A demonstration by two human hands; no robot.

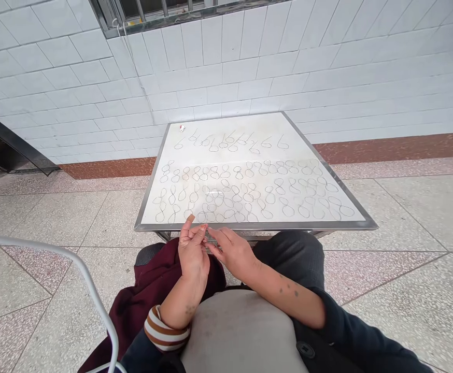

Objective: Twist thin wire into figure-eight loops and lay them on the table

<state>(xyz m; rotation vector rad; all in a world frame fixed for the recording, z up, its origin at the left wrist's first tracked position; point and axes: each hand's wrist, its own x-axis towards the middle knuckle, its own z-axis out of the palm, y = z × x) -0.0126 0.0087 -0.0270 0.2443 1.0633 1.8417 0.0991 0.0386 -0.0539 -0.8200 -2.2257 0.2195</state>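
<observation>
Before my lap, at the near edge of the white table [265, 155], my two hands meet fingertip to fingertip. My left hand [194, 251] has its thumb and a finger pinched together, with a tiny reddish spot at the tips; another finger with a tan wrap on it points up. Close beside it, my right hand [234, 252] has its thumb and fingers drawn toward the same spot. What they pinch is too small to name. Thin dark figure-eight loops [238, 170] cover the table's front half in rows; six-shaped loops [283, 145] lie farther back.
A small red and white object [182, 128] lies at the table's far left corner. Metal edging [257, 226] frames the tabletop. A white curved tube [90, 290] stands at my left. Dark red cloth [149, 290] covers my left leg. Behind is a tiled wall [242, 77].
</observation>
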